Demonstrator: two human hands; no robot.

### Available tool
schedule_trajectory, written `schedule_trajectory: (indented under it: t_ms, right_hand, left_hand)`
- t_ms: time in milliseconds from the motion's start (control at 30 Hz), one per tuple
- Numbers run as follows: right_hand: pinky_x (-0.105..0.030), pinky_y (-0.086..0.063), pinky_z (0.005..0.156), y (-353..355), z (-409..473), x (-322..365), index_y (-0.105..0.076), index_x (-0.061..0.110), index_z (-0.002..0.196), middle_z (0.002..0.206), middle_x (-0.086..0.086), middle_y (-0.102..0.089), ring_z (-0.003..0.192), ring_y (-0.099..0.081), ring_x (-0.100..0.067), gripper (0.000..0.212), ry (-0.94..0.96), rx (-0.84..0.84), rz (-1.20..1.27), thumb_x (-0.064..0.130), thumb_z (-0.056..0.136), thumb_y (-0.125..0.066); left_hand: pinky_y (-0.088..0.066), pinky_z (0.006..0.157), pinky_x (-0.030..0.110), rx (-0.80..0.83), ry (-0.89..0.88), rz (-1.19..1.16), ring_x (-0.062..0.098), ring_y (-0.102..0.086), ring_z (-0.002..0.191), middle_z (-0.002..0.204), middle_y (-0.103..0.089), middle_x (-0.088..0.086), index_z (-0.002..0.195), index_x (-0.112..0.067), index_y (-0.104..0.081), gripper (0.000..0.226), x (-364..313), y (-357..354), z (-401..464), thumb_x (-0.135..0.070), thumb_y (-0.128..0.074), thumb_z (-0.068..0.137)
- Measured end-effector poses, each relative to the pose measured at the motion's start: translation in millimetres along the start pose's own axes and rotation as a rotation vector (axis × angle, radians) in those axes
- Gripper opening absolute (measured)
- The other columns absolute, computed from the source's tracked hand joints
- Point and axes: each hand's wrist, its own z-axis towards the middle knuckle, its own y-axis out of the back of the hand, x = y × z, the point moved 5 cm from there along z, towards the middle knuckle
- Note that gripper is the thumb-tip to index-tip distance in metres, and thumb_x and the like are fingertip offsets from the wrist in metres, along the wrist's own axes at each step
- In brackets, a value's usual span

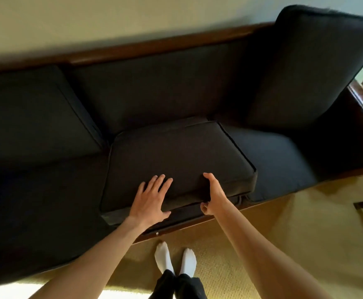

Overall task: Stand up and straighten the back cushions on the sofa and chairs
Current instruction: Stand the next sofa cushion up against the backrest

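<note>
Head view: the fallen back cushion (176, 160) lies flat on the sofa's (165, 50) middle seat, straight ahead of me and below my arms, its long axis running left to right along the seat and its near edge overhanging the front of the sofa. To stand it up, I judge that near edge must swing up and back toward the wooden back rail. Both hands are already on that near edge, so neither has to reach. My left hand (150, 200) lies flat on the cushion's top near the front, fingers straight and spread, pressing and not clasping. My right hand (212, 194) has its grip on the front edge just right of the left hand, thumb over the top and fingers curled under, though the fingers are mostly hidden. Beyond the cushion, the left back cushion (31, 117) leans back in place, and the right back cushion (318, 67) stands tall and tilted.
</note>
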Motion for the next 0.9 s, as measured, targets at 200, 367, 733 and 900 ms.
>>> schedule_trajectory:
  t_ms: [200,367,733,900]
  right_hand:
    - [-0.035,-0.055,0.067,-40,-62,78,-0.05,0.013,0.116,0.119,-0.011,-0.047,0.101,-0.052,-0.032,0.07,0.055,0.039,0.011,0.052,0.065,-0.077]
    - [-0.04,-0.057,0.078,-73,-101,137,-0.05,0.007,0.096,0.098,-0.009,-0.055,0.096,-0.06,-0.029,0.037,0.422,0.096,-0.248,0.034,0.077,-0.068]
    - [-0.067,-0.013,0.112,-156,-100,242,-0.01,0.019,0.154,0.158,-0.011,-0.02,0.147,-0.015,-0.034,0.116,1.607,-0.244,-1.865,0.028,0.066,-0.084]
    - [-0.068,-0.006,0.112,-175,-78,272,-0.01,0.023,0.153,0.149,-0.009,-0.032,0.141,-0.026,-0.031,0.122,1.551,-0.265,-2.063,0.046,0.059,-0.085]
  left_hand:
    - [-0.029,0.116,0.05,-0.087,0.022,-0.011,0.023,-0.025,0.146,0.159,-0.027,0.002,0.153,-0.028,-0.016,0.102,19,89,35,-0.052,-0.075,0.073]
    - [-0.027,0.116,0.051,-0.274,0.044,-0.008,0.025,-0.034,0.142,0.154,-0.037,0.003,0.152,-0.026,-0.024,0.094,43,144,69,-0.048,-0.068,0.072]
    - [-0.016,0.118,0.056,-0.175,0.245,-0.006,0.029,-0.025,0.143,0.154,-0.029,0.002,0.154,-0.026,-0.015,0.106,81,214,166,-0.05,-0.077,0.072]
    - [-0.022,0.116,0.055,-0.142,0.27,0.094,0.029,-0.035,0.135,0.145,-0.036,0.007,0.152,-0.036,-0.004,0.125,94,198,165,-0.042,-0.087,0.059]
